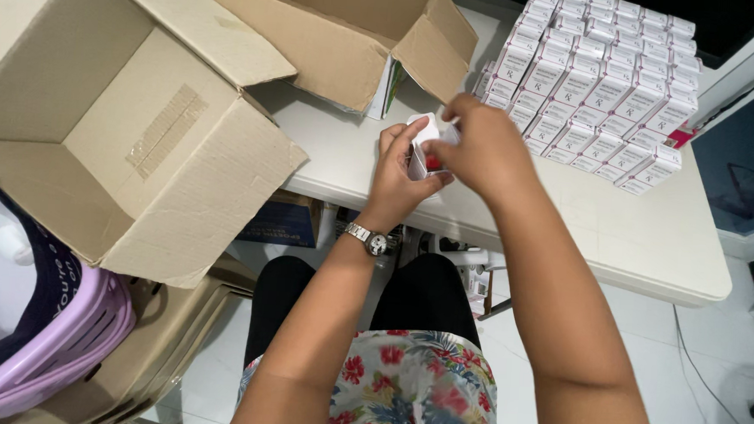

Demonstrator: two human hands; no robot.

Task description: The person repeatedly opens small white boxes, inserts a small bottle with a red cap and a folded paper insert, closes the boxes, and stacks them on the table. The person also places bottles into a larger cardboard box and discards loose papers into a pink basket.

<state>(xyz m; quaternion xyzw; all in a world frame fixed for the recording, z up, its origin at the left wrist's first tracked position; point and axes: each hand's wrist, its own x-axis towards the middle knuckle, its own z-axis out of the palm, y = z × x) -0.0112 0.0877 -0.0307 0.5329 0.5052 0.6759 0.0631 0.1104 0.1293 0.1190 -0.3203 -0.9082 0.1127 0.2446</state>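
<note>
1. Head view shows my two hands together above the near edge of the white plastic table (650, 244).
2. My left hand (400, 174), with a silver metal wristwatch (370, 237) on the wrist, is closed around a small white cardboard box (424, 141) that has a red mark on it.
3. My right hand (479, 148) covers the same small box from the right side; its fingers are bent and pinch the box at its top end. I cannot tell if the flap is open.
4. The small box is held in the air just over the table, between both hands.
5. Behind my right hand many small white and pink boxes (603, 86) stand on the table in tidy rows.
6. A big open brown cardboard carton (140, 131) is at my left, and a second open carton (343, 30) lies further back on the table.
7. A lilac plastic basket (52, 350) is at the lower left, near the floor.
</note>
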